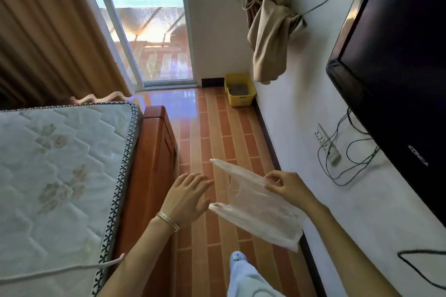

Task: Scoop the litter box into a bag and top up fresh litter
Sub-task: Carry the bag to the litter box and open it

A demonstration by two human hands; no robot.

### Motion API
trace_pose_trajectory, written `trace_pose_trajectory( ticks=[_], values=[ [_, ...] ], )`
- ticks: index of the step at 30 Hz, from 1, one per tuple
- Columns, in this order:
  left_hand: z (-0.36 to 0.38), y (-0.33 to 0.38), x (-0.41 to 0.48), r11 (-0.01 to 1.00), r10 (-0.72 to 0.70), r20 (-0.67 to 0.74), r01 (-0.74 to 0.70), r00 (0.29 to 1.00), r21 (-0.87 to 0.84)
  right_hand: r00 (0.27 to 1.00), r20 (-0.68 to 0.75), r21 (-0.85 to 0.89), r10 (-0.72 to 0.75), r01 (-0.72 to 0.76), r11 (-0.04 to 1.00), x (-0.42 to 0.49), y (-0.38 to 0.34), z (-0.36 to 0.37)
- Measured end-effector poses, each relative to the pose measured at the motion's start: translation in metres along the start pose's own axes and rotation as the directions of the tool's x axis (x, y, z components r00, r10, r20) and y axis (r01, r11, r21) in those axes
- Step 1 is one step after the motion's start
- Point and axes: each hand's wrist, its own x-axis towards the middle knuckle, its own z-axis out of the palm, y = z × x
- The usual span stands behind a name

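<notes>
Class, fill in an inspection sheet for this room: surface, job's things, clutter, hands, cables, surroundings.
Surface: tiled floor, bare along the walkway.
Job's things: yellow litter box in the far corner by the wall, grey litter inside; clear plastic bag in hand. Scoop, fresh litter: nothing seen.
Clutter: beige cloth hanging on the wall.
Hands: right hand pinches the bag; left hand open, empty.
Cables: black cables dangling from a wall socket; coil above.
Surroundings: mattress, television, glass door.

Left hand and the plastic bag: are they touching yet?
Apart. The head view shows the left hand open with floor tiles visible between its fingertips and the plastic bag; only the right hand pinches the bag.
</notes>
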Motion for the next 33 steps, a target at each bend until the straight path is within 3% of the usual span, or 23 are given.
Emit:
trace_pose_trajectory(
  ticks=[14,27,33],
  values=[
    [0.015,-0.104,0.164,0.999,-0.045,-0.044,0.046,0.998,0.015,0.995,0.037,-0.020,-0.096,0.097,0.995,0.205,-0.016,-0.063],
    [0.002,-0.301,0.307,0.998,0.044,-0.036,-0.042,0.998,0.044,0.998,-0.051,0.057,-0.028,0.031,0.998,0.408,-0.085,-0.053],
    [0.006,-0.363,0.363,0.985,0.164,-0.030,-0.162,0.986,0.067,0.998,-0.068,0.101,-0.008,0.015,0.995,0.482,-0.107,-0.051]
  ],
)
